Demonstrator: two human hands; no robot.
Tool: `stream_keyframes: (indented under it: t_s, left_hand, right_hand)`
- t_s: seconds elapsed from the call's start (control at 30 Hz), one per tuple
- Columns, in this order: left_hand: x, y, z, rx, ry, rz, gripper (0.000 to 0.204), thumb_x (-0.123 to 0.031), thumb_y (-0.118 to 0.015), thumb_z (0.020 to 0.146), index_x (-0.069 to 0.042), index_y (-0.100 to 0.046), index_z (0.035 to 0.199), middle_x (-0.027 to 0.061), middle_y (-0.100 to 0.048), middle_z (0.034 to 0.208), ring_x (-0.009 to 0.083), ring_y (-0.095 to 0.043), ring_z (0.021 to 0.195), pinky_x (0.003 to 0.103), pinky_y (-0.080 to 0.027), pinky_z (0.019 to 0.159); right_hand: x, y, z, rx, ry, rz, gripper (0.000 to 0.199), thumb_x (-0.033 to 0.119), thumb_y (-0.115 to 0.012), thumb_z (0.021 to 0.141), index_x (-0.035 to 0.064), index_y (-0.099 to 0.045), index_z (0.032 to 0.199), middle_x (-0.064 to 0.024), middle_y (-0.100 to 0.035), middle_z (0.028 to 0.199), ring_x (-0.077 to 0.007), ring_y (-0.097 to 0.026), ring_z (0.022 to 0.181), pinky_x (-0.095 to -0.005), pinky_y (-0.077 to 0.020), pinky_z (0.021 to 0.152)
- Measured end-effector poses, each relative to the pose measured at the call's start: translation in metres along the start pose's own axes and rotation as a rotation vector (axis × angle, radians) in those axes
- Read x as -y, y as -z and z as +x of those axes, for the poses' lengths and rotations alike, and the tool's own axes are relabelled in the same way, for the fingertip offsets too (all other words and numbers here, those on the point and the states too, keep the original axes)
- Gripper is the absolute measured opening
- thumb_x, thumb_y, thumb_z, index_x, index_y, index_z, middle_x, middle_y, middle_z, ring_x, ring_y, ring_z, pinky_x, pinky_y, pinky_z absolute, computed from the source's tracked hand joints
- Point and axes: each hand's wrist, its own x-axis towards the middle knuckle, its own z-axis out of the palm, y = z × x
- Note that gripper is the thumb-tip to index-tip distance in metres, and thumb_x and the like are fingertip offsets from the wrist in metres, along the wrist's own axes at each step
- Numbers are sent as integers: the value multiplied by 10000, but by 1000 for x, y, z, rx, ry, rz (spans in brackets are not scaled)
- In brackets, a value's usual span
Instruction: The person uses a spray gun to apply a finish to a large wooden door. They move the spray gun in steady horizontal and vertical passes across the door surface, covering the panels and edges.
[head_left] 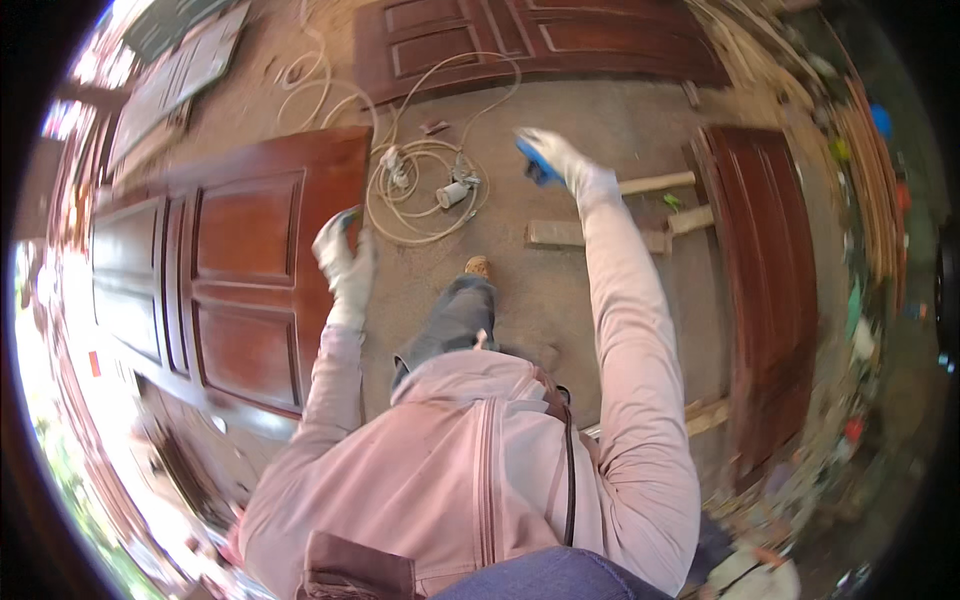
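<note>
White gloves cover both of my hands. My left hand (pixel 345 262) is at the right edge of a glossy reddish-brown panelled door (pixel 245 232), its fingers curled. Something small and dark shows at those fingertips, too blurred to name; whether the glove touches the door I cannot tell. Out ahead to the right, my right hand (pixel 560 160) is closed on a small blue and dark object (pixel 538 165) above the floor. Motion smears it, and its kind does not show.
Between my hands, a pale hose (pixel 420 240) lies coiled around a spray gun with a pale cup (pixel 453 194). Another brown door (pixel 450 45) lies ahead, and a narrower brown panel (pixel 765 300) at right. Wooden battens (pixel 560 235) rest beside that panel. My shoe (pixel 478 267) is below.
</note>
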Motion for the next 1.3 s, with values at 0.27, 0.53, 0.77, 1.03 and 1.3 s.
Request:
stream_keyframes:
  t_s: [0.27,0.53,0.77,1.03,1.3]
  left_hand:
    - [-61,-98,74,1152,-150,-113,307,-311,-570,901,-54,-617,1061,155,-635,1051,349,-611,986,461,-494,840]
    - [-52,-220,150,1345,28,91,405,-417,-532,915,-67,-615,1100,173,-640,1120,343,-609,1073,462,-487,892]
    - [-84,-285,245,1287,82,31,413,-399,-549,924,-47,-587,1136,180,-635,1124,356,-619,1060,441,-494,907]
    - [-84,-297,274,1109,349,106,484,-428,-521,939,-49,-550,1239,191,-614,1183,365,-586,1118,437,-472,953]
    - [-74,-288,253,1258,627,225,493,-453,-513,932,-70,-557,1239,179,-626,1185,344,-592,1125,432,-467,960]
  right_hand:
    - [-261,-1,-167,-631,-1015,339,574,508,-587,907,84,-594,1293,-124,-626,1237,-260,-595,1084,-375,-454,960]
    - [-295,128,-237,-600,-1087,528,262,311,-604,876,92,-616,1020,-96,-635,987,-246,-620,868,-397,-484,748]
    - [-203,343,27,-779,-476,466,213,262,-526,973,76,-618,924,-60,-628,771,-221,-610,639,-374,-502,568]
    - [-35,468,270,-310,-96,-282,314,215,-513,1004,50,-623,1248,-69,-684,1052,-157,-640,928,-293,-505,817]
    - [-145,511,270,-327,-441,-135,324,316,-537,995,63,-623,1178,-64,-656,812,-179,-616,601,-321,-501,532]
